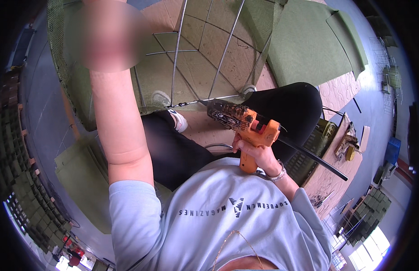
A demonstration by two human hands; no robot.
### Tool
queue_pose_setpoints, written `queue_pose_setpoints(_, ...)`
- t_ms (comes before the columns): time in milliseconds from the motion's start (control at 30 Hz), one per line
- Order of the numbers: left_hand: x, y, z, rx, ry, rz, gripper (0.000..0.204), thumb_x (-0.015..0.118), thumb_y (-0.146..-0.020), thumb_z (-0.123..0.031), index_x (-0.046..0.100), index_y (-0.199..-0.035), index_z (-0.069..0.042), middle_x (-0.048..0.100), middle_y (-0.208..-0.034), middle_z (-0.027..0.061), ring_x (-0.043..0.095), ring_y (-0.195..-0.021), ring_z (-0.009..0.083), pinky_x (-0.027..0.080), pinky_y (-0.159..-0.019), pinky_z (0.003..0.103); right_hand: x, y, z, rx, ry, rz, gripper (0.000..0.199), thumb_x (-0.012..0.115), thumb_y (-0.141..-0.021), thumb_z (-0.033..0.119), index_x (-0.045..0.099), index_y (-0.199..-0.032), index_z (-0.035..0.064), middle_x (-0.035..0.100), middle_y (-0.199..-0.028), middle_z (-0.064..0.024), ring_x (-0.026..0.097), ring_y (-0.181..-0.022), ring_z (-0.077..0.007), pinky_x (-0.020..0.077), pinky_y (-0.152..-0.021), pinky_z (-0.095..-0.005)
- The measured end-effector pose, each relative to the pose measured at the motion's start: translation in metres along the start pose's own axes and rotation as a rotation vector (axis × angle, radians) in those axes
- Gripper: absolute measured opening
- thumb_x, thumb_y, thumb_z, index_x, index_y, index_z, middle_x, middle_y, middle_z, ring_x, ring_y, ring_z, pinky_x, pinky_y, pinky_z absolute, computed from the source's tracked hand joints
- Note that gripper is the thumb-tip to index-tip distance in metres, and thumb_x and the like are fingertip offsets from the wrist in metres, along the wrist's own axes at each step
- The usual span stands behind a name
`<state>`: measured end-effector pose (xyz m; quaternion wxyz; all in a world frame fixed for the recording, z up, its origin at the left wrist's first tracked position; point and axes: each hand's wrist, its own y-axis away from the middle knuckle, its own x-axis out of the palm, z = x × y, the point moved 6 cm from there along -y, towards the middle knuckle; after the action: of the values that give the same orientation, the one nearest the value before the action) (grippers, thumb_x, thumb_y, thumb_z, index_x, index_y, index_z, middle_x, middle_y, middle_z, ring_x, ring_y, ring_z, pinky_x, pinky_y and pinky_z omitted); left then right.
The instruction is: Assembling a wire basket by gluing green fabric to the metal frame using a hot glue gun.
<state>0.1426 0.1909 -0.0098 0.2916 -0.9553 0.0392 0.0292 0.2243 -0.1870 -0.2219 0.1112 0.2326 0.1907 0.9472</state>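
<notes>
right hand (260, 156) wrapped round the orange plastic glue gun (259, 133), dark nozzle (204, 103) beside the green-fabric-lined wire frame (175, 63) before the knees! left hand's blurred, grip can't tell; steady tip, even bead should serve best.

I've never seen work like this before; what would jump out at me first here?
Probably the bright orange plastic glue gun right of centre, its front caked in dark residue, gripped in the right hand, with a long black stick slanting behind it. Next comes the thin grey metal wire frame at top centre, which the nozzle points toward. Then a large olive-green sheet at upper right.
</notes>
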Motion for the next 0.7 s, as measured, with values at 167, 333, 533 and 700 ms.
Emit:
queue_pose_setpoints(167, 0.005, 0.003, -0.003, -0.018, 0.023, -0.017, 0.019, 0.061, -0.100, -0.014, 0.071, -0.099, 0.002, 0.050, -0.067, -0.0079, 0.036, -0.053, -0.0001, 0.026, -0.046, 0.018, -0.002, 0.004, 0.001, -0.006, 0.024, -0.034, 0.020, 0.068, -0.093, 0.009, 0.058, -0.109, 0.0037, 0.059, -0.092, -0.0014, 0.061, -0.082, -0.0111, 0.0532, -0.075, -0.0280)
queue_pose_setpoints(333, 0.006, 0.003, -0.004, 0.005, 0.022, 0.001, 0.019, 0.061, -0.100, -0.014, 0.071, -0.099, 0.002, 0.050, -0.067, -0.0080, 0.036, -0.053, 0.0000, 0.026, -0.047, 0.018, 0.001, 0.001, -0.005, 0.026, 0.053, -0.019, 0.019, 0.069, -0.093, 0.010, 0.059, -0.108, 0.0038, 0.061, -0.093, -0.0014, 0.063, -0.081, -0.0109, 0.0538, -0.075, -0.0279)
queue_pose_setpoints(533, 0.008, 0.006, -0.007, 0.065, 0.007, 0.022, 0.019, 0.061, -0.099, -0.014, 0.071, -0.100, 0.002, 0.050, -0.066, -0.0082, 0.036, -0.053, 0.0000, 0.026, -0.047, 0.018, 0.008, -0.002, -0.009, 0.027, 0.062, 0.003, 0.019, 0.070, -0.092, 0.011, 0.059, -0.107, 0.0033, 0.063, -0.093, -0.0014, 0.064, -0.082, -0.0110, 0.0543, -0.075, -0.0281)
queue_pose_setpoints(700, 0.009, 0.006, -0.006, 0.007, -0.034, -0.001, 0.020, 0.062, -0.099, -0.014, 0.071, -0.100, 0.003, 0.050, -0.066, -0.0081, 0.037, -0.053, 0.0003, 0.026, -0.047, 0.018, 0.007, -0.001, -0.013, 0.035, 0.103, -0.006, 0.020, 0.070, -0.092, 0.010, 0.060, -0.107, 0.0032, 0.063, -0.094, -0.0017, 0.064, -0.082, -0.0115, 0.0543, -0.075, -0.0282)
